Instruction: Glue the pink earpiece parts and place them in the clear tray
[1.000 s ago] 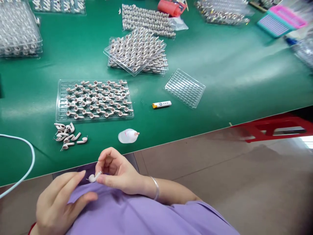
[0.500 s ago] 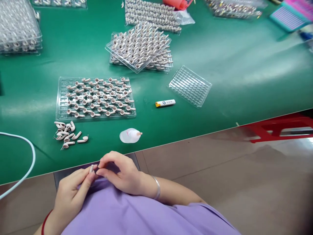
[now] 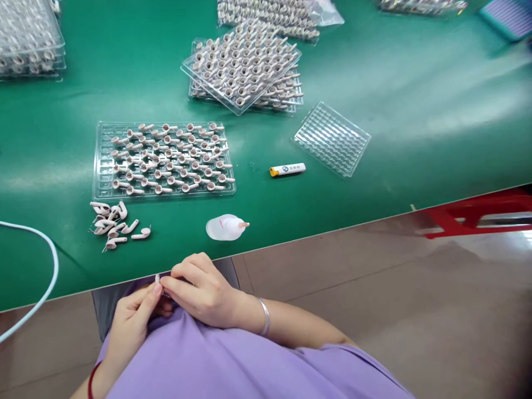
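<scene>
My left hand (image 3: 135, 316) pinches a white earbud shell at the table's front edge; its short stem (image 3: 157, 279) sticks up past the thumb, and the rest is hidden by fingers. Against it, my right hand (image 3: 203, 293) has its fingertips closed together; what they grip is hidden. Just beyond lies a loose pile of earbud shells (image 3: 112, 224) with thin wires. A clear tray (image 3: 102, 185) behind the pile holds rows of similar shells. To the right of the pile, a small translucent squeeze bottle (image 3: 224, 228) lies on its side.
Stacked filled trays (image 3: 245, 72) stand farther back, with another stack (image 3: 29, 44) at far left. A clear tray without shells (image 3: 332, 138) and a white lighter (image 3: 287, 169) lie to the right. A white cable (image 3: 54, 266) curves at left. A red stool (image 3: 477, 216) stands beyond the table edge.
My right fingers have closed from a loose curve into a pinch against the shell. My left hand has turned slightly, with its thumb more upright. The view has shifted a little.
</scene>
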`<state>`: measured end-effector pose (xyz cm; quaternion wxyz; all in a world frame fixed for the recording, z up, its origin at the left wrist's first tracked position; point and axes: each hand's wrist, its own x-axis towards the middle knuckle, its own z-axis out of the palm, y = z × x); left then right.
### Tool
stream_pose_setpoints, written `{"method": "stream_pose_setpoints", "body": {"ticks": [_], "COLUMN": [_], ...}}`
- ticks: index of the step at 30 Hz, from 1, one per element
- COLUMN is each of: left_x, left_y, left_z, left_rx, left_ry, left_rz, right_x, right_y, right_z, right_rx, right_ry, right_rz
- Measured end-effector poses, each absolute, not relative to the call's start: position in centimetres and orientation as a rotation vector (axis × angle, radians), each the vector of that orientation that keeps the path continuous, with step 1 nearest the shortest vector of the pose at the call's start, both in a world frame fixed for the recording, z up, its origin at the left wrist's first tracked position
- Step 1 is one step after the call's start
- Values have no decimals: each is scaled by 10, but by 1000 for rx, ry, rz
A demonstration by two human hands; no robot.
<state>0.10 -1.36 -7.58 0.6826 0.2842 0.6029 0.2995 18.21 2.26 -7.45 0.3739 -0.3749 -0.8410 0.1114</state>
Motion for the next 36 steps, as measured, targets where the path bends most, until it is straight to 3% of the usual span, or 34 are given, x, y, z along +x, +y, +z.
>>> {"method": "stream_pose_setpoints", "body": {"ticks": [21,26,36], "left_x": [9,-1,0], "left_y": [-1,6,3], "left_z": [-66,-50,-25], "left_rx": [963,1405,2129], "left_ry": [1382,1395,1382], "left_rz": [709,619,897], "right_x": [184,188,190], "right_y": [22,26,21], "right_z": [-76,-75,-68], "right_rx": [-985,-882,-868], "right_ry": [-2126,-2114,-1859], "right_rz": [353,406,719]}}
